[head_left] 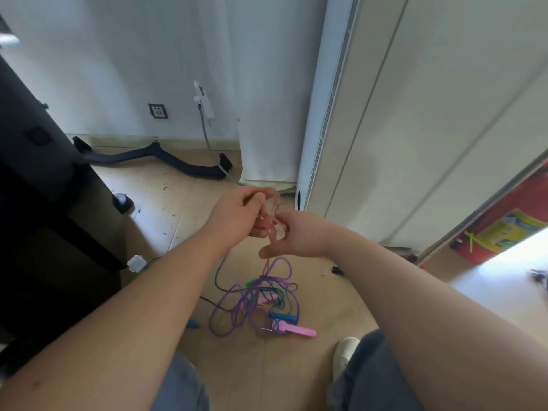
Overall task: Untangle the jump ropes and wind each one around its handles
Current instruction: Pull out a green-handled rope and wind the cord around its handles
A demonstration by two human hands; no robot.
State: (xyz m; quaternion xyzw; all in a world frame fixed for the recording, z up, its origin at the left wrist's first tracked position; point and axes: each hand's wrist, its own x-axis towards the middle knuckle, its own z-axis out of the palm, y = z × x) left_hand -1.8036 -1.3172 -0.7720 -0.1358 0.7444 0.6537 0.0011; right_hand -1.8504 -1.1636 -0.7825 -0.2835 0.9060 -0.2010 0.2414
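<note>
Gripping a loop of pale pink rope (278, 203) in the curled fingers of the left hand (237, 212); pinching the same strand just below with the right hand (296, 235). Trailing down into the tangle (255, 304) of purple, green and blue ropes on the tan tiled floor (166, 209), pink handle (299, 331) and blue handle (281, 317) among it. Beyond: white wall (118, 54) with socket (158, 111), black stand legs (154, 158), tall white unit (320, 114). Dark furniture (38, 173) at left.

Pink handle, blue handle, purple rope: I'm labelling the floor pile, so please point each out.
pink handle (301, 330), head view, middle of its shaft.
blue handle (283, 317), head view, middle of its grip.
purple rope (243, 304), head view, bunched strands left of the handles.
</note>
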